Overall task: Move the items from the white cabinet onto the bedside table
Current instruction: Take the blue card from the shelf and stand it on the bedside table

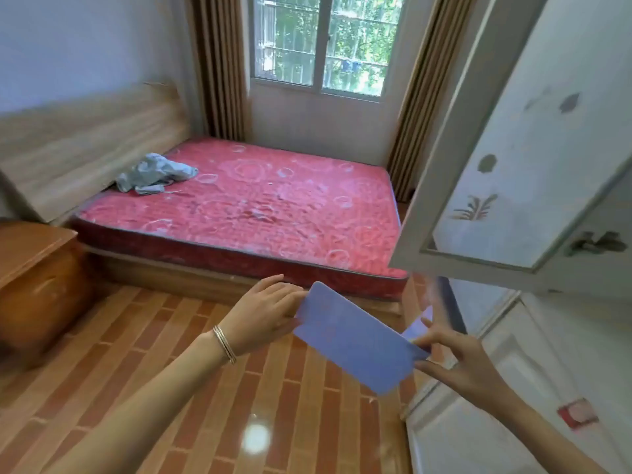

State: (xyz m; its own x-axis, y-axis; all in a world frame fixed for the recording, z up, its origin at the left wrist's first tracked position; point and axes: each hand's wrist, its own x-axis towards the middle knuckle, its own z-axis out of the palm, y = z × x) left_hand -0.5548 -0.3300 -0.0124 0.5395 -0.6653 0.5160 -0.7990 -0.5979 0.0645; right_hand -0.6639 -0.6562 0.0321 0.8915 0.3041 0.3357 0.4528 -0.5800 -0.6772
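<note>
Glossy brick-pattern floor tiles (212, 388) ran up to one bed with a bare red mattress (260, 206), a crumpled grey cloth (154, 176) lying near its headboard. One orange wooden counter (30, 254) stood at the left edge, and the white cabinet (513, 388) at the right had its door (533, 159) swung open. Between them, above the floor, one flat blue card (355, 340) was held by both grips: left hand (263, 313) closed on its upper end, right hand (461, 357) pinching its lower end.
</note>
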